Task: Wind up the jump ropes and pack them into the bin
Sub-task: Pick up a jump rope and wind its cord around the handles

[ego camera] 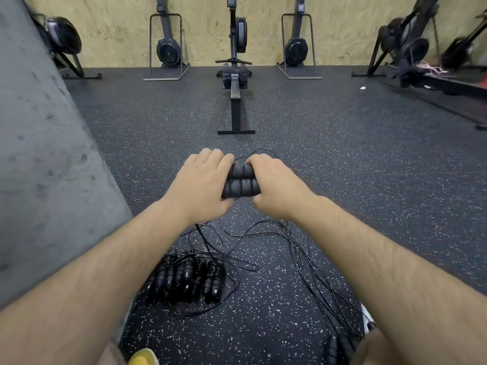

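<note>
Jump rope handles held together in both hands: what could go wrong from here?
The loose cord trails below in crossing loops, so winding may pull a knot tight.
Loops also lie around the pile of wound ropes; pulling could drag it apart.
The left hand and right hand hold the handles only at their ends, so one might slip.

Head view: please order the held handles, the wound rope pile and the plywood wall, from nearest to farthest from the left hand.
1. The held handles: gripped by the left hand.
2. The wound rope pile: on the floor, below.
3. The plywood wall: far ahead.
</note>
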Action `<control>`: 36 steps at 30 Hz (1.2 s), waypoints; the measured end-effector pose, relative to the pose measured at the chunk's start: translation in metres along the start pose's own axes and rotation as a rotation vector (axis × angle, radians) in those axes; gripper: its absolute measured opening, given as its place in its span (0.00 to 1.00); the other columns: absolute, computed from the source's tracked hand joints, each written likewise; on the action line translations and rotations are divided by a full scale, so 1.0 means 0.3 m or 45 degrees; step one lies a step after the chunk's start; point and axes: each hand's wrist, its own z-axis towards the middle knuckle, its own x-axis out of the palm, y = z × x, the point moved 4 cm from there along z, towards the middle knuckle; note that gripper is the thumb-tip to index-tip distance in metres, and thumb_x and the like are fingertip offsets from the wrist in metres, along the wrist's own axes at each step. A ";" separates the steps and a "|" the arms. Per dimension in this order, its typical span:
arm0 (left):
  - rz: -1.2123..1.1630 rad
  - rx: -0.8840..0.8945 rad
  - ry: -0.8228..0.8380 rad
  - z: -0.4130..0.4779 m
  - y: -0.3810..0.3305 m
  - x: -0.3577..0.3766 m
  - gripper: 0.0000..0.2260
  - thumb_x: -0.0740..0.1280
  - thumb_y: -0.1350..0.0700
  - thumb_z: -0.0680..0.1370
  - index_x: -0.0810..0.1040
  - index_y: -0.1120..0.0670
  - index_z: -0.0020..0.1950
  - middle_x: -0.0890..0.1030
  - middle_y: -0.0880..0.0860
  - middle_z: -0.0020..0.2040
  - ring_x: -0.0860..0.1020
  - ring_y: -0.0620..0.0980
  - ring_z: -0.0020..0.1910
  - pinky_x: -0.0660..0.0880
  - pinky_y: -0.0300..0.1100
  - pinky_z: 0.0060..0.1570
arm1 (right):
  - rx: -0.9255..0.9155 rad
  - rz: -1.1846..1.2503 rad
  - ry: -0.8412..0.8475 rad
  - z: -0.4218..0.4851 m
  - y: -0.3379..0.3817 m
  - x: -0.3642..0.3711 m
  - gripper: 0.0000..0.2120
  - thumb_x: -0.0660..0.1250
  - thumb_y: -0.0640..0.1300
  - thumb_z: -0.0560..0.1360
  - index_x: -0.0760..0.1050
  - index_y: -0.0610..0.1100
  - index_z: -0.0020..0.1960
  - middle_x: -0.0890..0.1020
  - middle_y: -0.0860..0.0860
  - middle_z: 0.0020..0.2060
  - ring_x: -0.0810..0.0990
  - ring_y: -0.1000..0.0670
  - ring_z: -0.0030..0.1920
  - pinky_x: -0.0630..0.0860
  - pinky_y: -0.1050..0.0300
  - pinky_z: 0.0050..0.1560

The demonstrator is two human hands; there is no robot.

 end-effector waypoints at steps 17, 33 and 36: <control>-0.261 -0.394 -0.209 -0.011 0.073 -0.120 0.14 0.72 0.50 0.71 0.71 0.53 0.51 0.79 0.52 0.49 0.78 0.59 0.46 0.64 0.46 0.40 | 0.341 1.248 0.250 0.031 0.121 0.208 0.39 0.79 0.45 0.63 0.65 0.50 0.69 0.80 0.50 0.59 0.79 0.52 0.60 0.77 0.49 0.61; -0.390 -0.164 -0.190 -0.117 0.243 -0.127 0.25 0.74 0.38 0.70 0.73 0.43 0.64 0.78 0.46 0.46 0.78 0.53 0.47 0.75 0.48 0.45 | 0.154 1.035 0.497 0.084 0.175 0.168 0.12 0.67 0.53 0.80 0.81 0.46 0.47 0.70 0.58 0.27 0.66 0.57 0.28 0.64 0.64 0.30; -0.237 -0.083 -0.206 -0.121 0.254 -0.119 0.27 0.73 0.36 0.71 0.75 0.47 0.64 0.77 0.49 0.44 0.78 0.56 0.45 0.73 0.48 0.42 | 0.279 1.296 0.610 0.080 0.119 0.122 0.14 0.62 0.51 0.82 0.81 0.42 0.53 0.65 0.54 0.29 0.60 0.53 0.30 0.58 0.62 0.29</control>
